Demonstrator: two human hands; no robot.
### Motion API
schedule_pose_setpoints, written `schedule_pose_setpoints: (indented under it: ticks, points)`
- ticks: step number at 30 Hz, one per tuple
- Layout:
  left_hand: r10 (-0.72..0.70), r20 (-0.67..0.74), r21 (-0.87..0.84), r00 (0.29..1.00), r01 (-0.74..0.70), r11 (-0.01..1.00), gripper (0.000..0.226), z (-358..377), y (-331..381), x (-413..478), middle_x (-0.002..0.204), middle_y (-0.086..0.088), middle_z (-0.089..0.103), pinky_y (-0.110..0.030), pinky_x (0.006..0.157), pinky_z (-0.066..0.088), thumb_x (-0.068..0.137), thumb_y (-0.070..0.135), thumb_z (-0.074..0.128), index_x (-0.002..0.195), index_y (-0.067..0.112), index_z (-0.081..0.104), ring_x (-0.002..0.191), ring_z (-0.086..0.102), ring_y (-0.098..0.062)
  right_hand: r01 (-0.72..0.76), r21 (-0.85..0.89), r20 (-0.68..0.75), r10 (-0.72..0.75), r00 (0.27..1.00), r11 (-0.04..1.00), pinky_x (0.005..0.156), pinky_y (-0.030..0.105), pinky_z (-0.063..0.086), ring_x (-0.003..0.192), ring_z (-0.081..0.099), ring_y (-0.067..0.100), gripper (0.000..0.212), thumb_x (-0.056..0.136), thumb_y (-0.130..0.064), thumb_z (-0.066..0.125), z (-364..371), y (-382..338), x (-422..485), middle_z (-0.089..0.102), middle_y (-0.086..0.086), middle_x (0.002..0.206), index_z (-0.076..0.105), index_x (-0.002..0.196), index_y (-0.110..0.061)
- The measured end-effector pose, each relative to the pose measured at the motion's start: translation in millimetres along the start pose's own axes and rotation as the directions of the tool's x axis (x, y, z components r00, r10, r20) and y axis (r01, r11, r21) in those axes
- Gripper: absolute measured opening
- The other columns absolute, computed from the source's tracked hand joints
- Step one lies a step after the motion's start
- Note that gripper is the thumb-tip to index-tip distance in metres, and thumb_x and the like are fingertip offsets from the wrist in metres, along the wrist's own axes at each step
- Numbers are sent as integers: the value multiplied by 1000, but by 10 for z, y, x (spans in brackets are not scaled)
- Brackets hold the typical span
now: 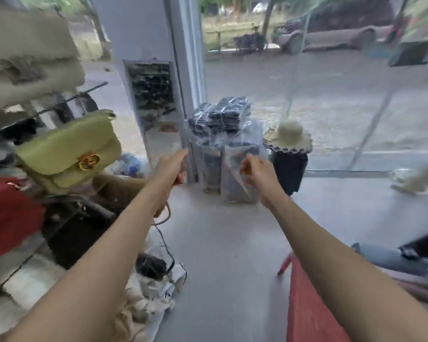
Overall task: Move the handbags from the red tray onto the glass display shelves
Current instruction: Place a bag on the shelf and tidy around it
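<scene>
Both my arms reach forward over the grey floor. My left hand [172, 166] and my right hand [256, 174] hold a clear plastic bag [232, 186] between them. The right hand's fingers pinch the bag's edge, and the left hand's fingers curl at its other side. A thin tan strap [164, 215] hangs below my left wrist. On the glass display shelves [67, 211] at the left sits a light green handbag [69, 151] with a gold clasp. A red bag [8, 213] and a black bag [79, 228] lie lower down. The red tray [309, 312] shows at the bottom right, under my right forearm.
Wrapped dark packs [220, 117] are stacked by the white pillar [143, 33] ahead. To their right, a straw hat [288, 137] tops a black stand. A large window fronts the street. Cables and white packaging [156, 275] lie on the floor at the lower left.
</scene>
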State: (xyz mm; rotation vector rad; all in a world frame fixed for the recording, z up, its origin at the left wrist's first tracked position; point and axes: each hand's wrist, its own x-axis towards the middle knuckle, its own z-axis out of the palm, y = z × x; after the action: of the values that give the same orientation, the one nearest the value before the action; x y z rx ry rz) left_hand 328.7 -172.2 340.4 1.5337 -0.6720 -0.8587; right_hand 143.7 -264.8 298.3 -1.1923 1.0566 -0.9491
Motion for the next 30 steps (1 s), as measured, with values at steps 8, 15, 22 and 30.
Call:
schedule_pose_setpoints:
  ticks: [8,15,22,30]
  points:
    - [-223,420,264,880,116,957,42,2020,-706,227,50,10,31,-22,43,22,103,31,51,63,26,36,44,27,-11,-125,81,-437,147,887,989,75,31,47,78,62,16,26,105,-23,48,-2015,612,-87,65,2,77,57,81,-18]
    - [-419,643,496,641,69,866,34,3327,-1431,-142,57,6,31,-24,52,28,97,23,53,67,25,37,52,24,-13,-231,195,-738,297,606,953,61,27,43,68,58,12,30,105,-17,48,-2960,1209,-758,63,1,74,60,78,-17]
    - [-645,689,691,331,-31,722,13,3992,-2373,-557,69,1,51,-23,57,40,96,22,57,85,16,59,56,44,-11,-337,399,-809,500,310,853,68,26,46,81,63,14,24,104,-20,49,-3326,1985,-1312,70,2,85,65,86,-18]
    - [-816,551,826,176,27,563,17,4237,-3505,-860,82,0,62,-21,56,47,102,20,53,87,18,60,56,58,-6,-464,409,-823,537,184,786,94,42,53,105,70,21,20,100,-26,49,-3507,2709,-1367,76,-2,101,67,90,-28]
